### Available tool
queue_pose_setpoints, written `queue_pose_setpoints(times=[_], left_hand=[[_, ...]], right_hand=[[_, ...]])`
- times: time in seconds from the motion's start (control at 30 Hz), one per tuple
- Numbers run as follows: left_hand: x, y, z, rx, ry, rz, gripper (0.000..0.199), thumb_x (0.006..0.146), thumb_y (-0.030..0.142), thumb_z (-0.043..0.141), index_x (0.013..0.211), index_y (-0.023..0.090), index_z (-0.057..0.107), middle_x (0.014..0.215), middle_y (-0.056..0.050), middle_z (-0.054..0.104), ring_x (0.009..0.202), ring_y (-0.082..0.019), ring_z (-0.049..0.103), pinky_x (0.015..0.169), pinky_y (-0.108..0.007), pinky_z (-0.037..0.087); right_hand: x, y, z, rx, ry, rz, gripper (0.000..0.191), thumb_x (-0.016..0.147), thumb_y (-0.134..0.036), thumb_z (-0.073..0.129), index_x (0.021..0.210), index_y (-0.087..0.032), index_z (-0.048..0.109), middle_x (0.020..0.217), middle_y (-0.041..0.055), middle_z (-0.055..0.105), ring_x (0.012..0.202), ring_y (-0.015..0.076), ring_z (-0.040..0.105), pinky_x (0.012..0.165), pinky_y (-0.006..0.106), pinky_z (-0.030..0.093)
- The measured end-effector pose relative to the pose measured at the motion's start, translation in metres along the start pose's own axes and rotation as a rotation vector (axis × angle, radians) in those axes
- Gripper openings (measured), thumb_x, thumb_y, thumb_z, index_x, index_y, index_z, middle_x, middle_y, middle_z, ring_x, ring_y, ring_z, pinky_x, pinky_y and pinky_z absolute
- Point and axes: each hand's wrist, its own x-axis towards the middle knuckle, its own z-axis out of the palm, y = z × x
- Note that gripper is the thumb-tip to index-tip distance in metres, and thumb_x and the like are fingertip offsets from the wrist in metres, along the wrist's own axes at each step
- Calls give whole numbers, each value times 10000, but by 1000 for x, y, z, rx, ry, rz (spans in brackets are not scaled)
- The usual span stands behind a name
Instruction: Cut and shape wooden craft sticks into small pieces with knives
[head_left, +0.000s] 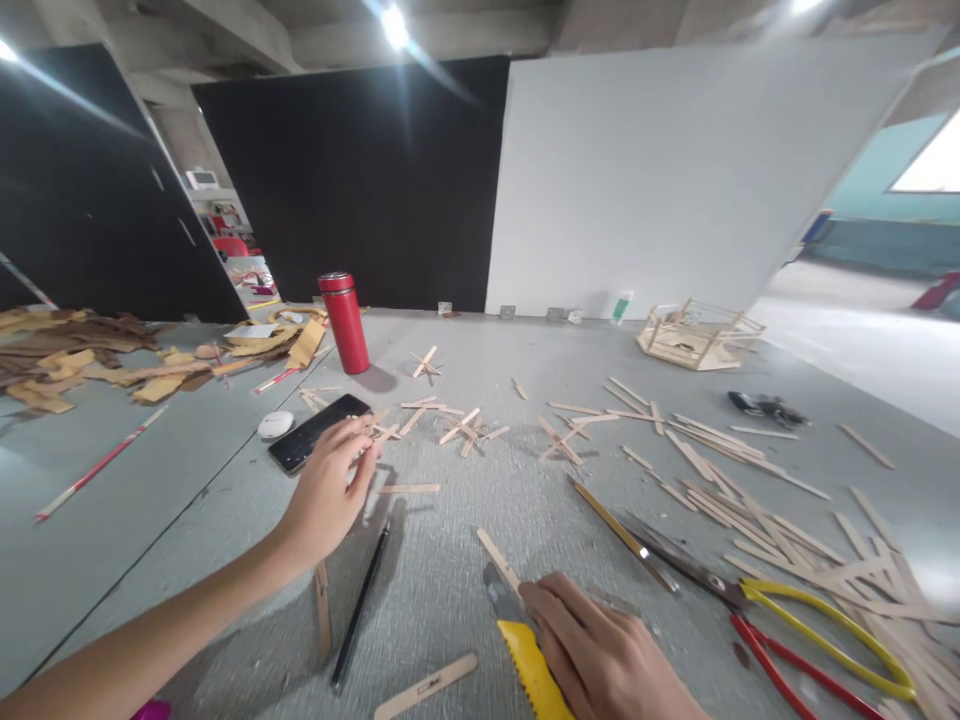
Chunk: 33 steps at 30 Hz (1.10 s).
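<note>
My left hand (330, 490) reaches over the near edge of a black phone (315, 432), its fingers closed together around the end of a small wooden piece (386, 436). Low in the view, my right hand (592, 640) has its fingers pressed on a wooden stick (499, 558) that points up and left. A yellow-handled knife (529, 665) lies beside and partly under that hand. Between the hands are a dark pen (361, 605), a short stick (409, 489) and, nearer me, a marked stick (426, 687).
A red bottle (345, 325) stands at the back. Crossed sticks (469, 432) lie mid-table. On the right are scissors (735, 595), loose sticks (720, 500) and a wooden frame (697, 338). Brown scraps (67, 350) and a striped rod (101, 465) are left.
</note>
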Motion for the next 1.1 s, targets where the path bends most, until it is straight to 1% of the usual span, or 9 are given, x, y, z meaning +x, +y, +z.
queue_pose_setpoints(times=[0.23, 0.37, 0.5, 0.63, 0.7, 0.77, 0.87, 0.97, 1.1], left_hand=[[-6, 4, 5, -85, -258, 100, 289, 1084, 307, 425, 1018, 220, 693, 1185, -100, 768, 1112, -251, 722, 948, -379, 576], [-10, 8, 7, -106, -371, 140, 288, 1085, 290, 434, 1051, 233, 714, 1142, -86, 771, 1097, -245, 720, 956, -382, 560], [-10, 11, 6, -104, -436, 173, 333, 1091, 293, 414, 956, 227, 712, 922, -56, 745, 883, -217, 717, 817, -344, 561], [-15, 15, 5, -87, -468, 214, 340, 1100, 290, 406, 911, 213, 677, 854, -35, 712, 790, -190, 687, 753, -320, 545], [-15, 20, 6, -73, -472, 249, 336, 1112, 267, 371, 967, 209, 669, 924, -50, 727, 857, -199, 695, 787, -338, 555], [-9, 26, 12, -56, -481, 316, 333, 1115, 214, 332, 1080, 198, 663, 1145, -100, 733, 1083, -227, 688, 929, -389, 555], [14, 33, 29, -26, -537, 466, 247, 1086, 186, 442, 1186, 166, 668, 1512, -155, 567, 1418, -275, 517, 1142, -458, 462], [39, 35, 52, 32, -561, 554, 374, 1017, 303, 666, 1364, 173, 616, 1523, -135, 545, 1370, -335, 552, 1117, -592, 470], [32, 36, 60, 120, -616, 646, 462, 1015, 247, 642, 1455, 142, 550, 1605, -176, 475, 1459, -347, 483, 1164, -568, 436]], right_hand=[[0, 1, -1, -38, 21, -37, 402, 1089, -116, 221, 1201, -134, 607, 1030, 149, 756, 828, 270, 790, 619, 385, 678], [-1, 2, 0, -30, 5, -29, 406, 1086, -115, 226, 1214, -132, 610, 1024, 144, 759, 838, 263, 788, 636, 371, 676], [0, 2, 2, -6, -16, 8, 377, 1106, -137, 242, 1241, -162, 593, 1019, 110, 716, 802, 211, 762, 666, 344, 668], [0, 4, 5, -4, -18, 36, 367, 1106, -145, 239, 1254, -168, 574, 1028, 112, 706, 799, 212, 765, 666, 358, 671], [0, 5, 5, -10, -24, 31, 365, 1101, -144, 244, 1226, -167, 586, 1036, 120, 712, 810, 226, 769, 665, 370, 675], [1, 4, 4, -15, -30, 27, 364, 1099, -145, 247, 1200, -165, 597, 1046, 128, 714, 813, 239, 772, 661, 383, 676], [3, 0, 2, -18, -30, 41, 364, 1103, -153, 246, 1153, -172, 606, 1041, 129, 710, 812, 245, 773, 672, 395, 678], [5, -3, -1, -22, -23, 55, 338, 1103, -155, 270, 1122, -181, 607, 1031, 123, 705, 820, 242, 774, 684, 391, 679], [3, -3, -3, -32, -6, 43, 363, 1077, -108, 267, 1119, -179, 620, 998, 111, 716, 781, 229, 771, 668, 370, 672]])
